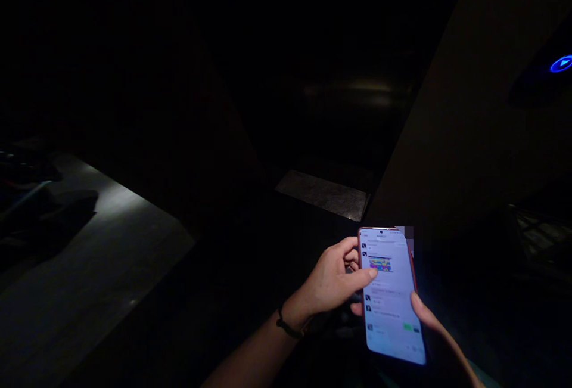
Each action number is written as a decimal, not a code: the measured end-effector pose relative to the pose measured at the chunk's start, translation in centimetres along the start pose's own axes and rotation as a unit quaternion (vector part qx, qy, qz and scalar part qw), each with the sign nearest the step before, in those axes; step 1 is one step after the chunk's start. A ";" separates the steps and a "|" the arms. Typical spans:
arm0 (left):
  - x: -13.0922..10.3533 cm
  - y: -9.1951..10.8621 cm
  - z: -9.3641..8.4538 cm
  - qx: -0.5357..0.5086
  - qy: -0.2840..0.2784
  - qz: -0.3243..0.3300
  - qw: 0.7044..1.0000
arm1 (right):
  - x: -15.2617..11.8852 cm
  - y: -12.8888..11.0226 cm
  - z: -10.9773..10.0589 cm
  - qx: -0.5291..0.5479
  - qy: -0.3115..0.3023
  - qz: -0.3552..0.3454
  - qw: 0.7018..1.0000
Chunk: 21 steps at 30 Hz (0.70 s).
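Head view, very dark, lit mostly by a glowing phone (389,295) low and right of centre. Left hand (333,283) wrapped around the phone's left edge, fingers curled at the side and thumb laid across the lit screen, a dark band (286,325) on the wrist behind it. Right hand (431,322) under the phone's right edge, thumb resting on the screen's lower right side, the rest of that hand dim and partly hidden behind the phone; gripping the phone as well, so both hands closed on it. Phone upright in portrait, tilted slightly, in a reddish case, showing a chat-like page with a coloured picture near the top. Far to the left of the hands, a faintly lit grey worktop (98,269) with dark shapes on it too dim to tell apart. Beyond the hands, a pale floor patch (324,194). Up and right, a small blue light (560,64).
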<state>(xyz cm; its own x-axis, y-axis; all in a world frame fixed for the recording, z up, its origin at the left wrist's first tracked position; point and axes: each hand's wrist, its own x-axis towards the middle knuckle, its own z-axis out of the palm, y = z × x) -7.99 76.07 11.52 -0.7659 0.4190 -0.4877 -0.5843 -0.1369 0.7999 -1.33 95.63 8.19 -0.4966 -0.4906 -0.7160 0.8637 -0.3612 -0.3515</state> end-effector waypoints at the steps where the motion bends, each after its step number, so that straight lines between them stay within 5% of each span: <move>1: 0.1 0.0 0.1 -0.005 0.002 -0.001 1.000 | -0.2 -0.1 0.5 0.014 -0.006 -0.003 1.000; 21: 0.5 -0.3 0.4 -0.017 0.005 0.000 1.000 | -0.7 -1.4 3.0 0.027 -0.019 -0.029 0.999</move>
<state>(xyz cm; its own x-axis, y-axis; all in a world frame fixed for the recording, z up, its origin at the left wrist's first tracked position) -8.14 76.70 11.17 -0.7685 0.4106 -0.4908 -0.5926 -0.1673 0.7879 -2.47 94.13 10.95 -0.5495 -0.4973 -0.6713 0.8279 -0.4320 -0.3577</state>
